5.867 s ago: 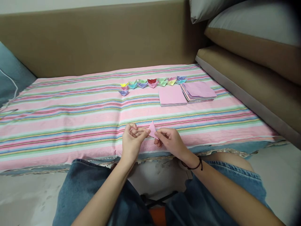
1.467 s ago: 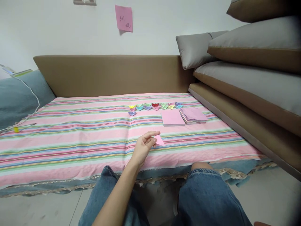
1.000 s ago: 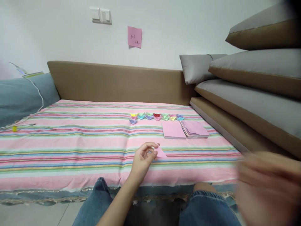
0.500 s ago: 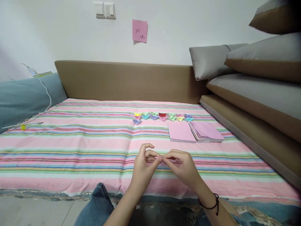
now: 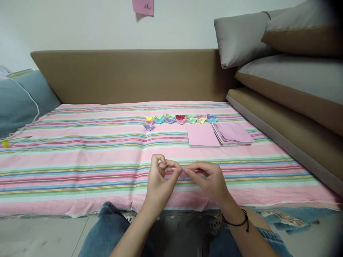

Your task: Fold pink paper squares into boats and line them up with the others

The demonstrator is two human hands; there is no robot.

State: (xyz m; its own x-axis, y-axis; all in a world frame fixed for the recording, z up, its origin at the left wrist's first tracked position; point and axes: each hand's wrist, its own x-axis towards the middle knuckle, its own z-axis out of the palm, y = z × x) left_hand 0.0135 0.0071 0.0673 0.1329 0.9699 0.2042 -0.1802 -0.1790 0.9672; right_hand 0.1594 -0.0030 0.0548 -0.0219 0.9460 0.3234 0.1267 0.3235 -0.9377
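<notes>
Between my two hands is a small folded pink paper (image 5: 183, 174), held just above the striped cloth (image 5: 107, 157). My left hand (image 5: 163, 178) pinches its left side with thumb and fingertips. At its right side, the thumb and index finger of my right hand (image 5: 208, 177) are closed on it. Fingers cover much of the paper, so its full shape is hidden. Beyond the hands, several small folded paper boats (image 5: 181, 121) in mixed colours stand in two rows, with a purple paper boat (image 5: 149, 127) in front at the left end.
Two stacks of coloured paper lie side by side: a neat pink stack (image 5: 203, 136) and a looser stack (image 5: 233, 134). Grey and brown cushions (image 5: 292, 75) pile up on the right. A brown backrest (image 5: 128, 76) runs along the wall. At far left lies a yellow object (image 5: 5, 143).
The view has tilted down and shifted slightly right. My hands have drawn a little apart, and more of the pink paper shows between them. Both still pinch it.
</notes>
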